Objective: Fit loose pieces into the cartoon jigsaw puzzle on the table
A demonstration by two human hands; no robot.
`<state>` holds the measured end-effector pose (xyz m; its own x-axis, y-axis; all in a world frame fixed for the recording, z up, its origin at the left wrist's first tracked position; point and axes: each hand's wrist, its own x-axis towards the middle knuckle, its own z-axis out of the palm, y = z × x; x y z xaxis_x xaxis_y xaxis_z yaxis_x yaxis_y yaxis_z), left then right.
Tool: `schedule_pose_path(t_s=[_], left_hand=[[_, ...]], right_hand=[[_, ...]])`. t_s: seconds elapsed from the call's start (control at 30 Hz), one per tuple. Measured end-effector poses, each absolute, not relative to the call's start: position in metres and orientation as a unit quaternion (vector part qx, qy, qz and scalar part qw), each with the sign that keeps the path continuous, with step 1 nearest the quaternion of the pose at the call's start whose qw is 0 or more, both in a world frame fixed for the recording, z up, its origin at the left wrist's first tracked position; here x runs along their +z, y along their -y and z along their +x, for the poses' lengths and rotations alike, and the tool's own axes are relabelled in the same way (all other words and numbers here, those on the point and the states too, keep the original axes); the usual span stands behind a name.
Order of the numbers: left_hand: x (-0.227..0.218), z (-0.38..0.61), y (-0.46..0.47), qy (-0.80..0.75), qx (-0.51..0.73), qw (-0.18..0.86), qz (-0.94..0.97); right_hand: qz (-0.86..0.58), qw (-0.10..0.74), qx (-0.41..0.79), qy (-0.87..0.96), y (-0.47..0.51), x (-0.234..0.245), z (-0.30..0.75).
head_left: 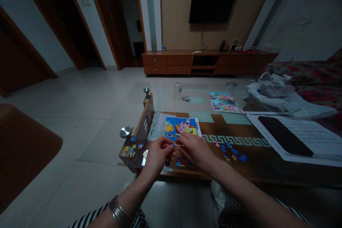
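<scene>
My left hand (158,153) and my right hand (194,148) meet over the near edge of a glass-topped table (267,149). Both hands are closed in a pinch, fingertips touching around a small jigsaw piece (175,145). Just beyond them lies a cartoon puzzle picture (181,127), bright blue and yellow. Loose puzzle pieces (133,147) lie to the left of my left hand. More loose pieces (232,153) lie to the right of my right hand. A metal bangle sits on my left wrist.
Farther back on the table stand a glass tumbler (177,90), a round lid (185,98) and a second puzzle sheet (224,102). At right lie white paper with a dark phone (284,134) and a plastic bag (272,91). Behind are a wooden cabinet (187,62) and wall television.
</scene>
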<state>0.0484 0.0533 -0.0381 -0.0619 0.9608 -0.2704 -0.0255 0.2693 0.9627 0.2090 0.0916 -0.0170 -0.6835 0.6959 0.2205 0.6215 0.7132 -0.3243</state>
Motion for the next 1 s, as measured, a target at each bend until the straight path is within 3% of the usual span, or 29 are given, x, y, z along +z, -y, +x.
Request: schedule_pose_path(t_s=[0.53, 1.0], left_hand=[[-0.041, 0.049, -0.043, -0.628, 0.320, 0.299, 0.643], [-0.053, 0.051, -0.042, -0.620, 0.249, 0.245, 0.703]], right_hand=[[-0.383, 0.022, 0.089, 0.919, -0.090, -0.018, 0.214], [-0.395, 0.039, 0.135, 0.908, -0.091, -0.021, 0.216]])
